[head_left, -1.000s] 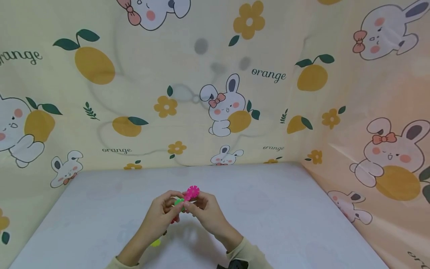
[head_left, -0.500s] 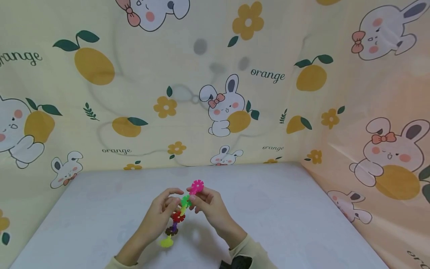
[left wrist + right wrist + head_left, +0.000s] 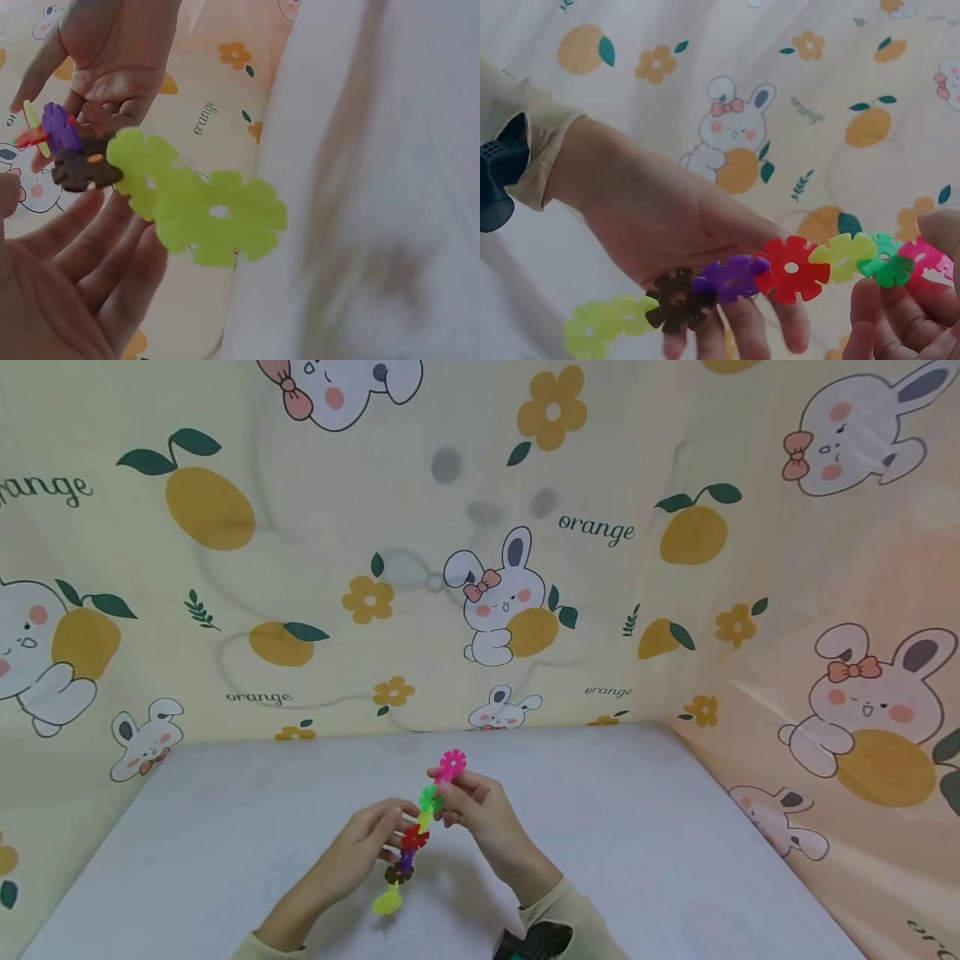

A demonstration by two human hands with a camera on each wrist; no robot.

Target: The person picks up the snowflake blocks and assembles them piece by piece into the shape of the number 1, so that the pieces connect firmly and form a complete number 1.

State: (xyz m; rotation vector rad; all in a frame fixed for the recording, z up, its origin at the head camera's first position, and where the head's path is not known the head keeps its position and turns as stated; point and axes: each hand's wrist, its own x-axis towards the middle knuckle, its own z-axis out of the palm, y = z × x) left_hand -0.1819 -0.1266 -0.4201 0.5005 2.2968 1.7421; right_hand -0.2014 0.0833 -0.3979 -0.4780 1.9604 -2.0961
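A chain of interlocking plastic snowflake discs (image 3: pixel 415 837) slants across the middle of the head view, above the table. From its top come pink (image 3: pixel 453 763), green (image 3: pixel 430 798), yellow, red (image 3: pixel 791 268), purple (image 3: pixel 731 279) and brown discs (image 3: pixel 679 300). Yellow-green discs (image 3: pixel 221 217) form its lower end. My right hand (image 3: pixel 491 827) pinches the chain at the green and pink discs between thumb and fingers. Beside the red and purple discs, my left hand (image 3: pixel 352 852) has its fingers loosely extended behind the chain, thumb apart from it.
A white table (image 3: pixel 637 860) lies under both hands. Behind it and to the right hangs a cream cloth (image 3: pixel 315 543) printed with rabbits and oranges. A dark wrist camera (image 3: pixel 532 941) sits on the right sleeve.
The chain has risen toward the upper right with my right hand, its lower discs coming into view. My left hand has let go of the green disc, its fingers now lower along the chain.
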